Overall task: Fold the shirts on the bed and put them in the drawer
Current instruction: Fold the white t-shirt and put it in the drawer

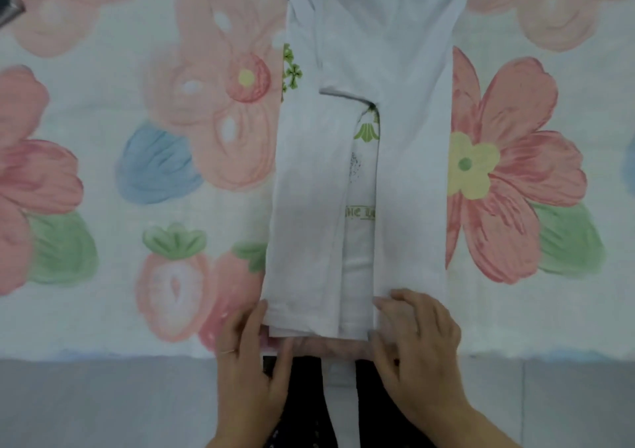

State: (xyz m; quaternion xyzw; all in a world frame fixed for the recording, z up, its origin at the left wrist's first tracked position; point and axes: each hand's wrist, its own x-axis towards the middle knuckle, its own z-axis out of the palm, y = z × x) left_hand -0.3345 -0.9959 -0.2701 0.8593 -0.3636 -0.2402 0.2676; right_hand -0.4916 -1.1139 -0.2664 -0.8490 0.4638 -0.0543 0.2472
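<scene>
left hand and right hand lie flat, fingers straight, at hem of shirt.

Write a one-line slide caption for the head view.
Left hand and right hand at the near hem of a white shirt, sides folded inward, lying on a flowered bedsheet.

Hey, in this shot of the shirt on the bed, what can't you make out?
Head view only.
White folded shirt: far end cut off by the top edge; green print mostly hidden by its folded-in sides.
Grey metallic object, top-left corner: blurred, cut off.
Left hand, right hand: motion blur hides whether they pinch the hem.
Drawer: out of frame.
</scene>
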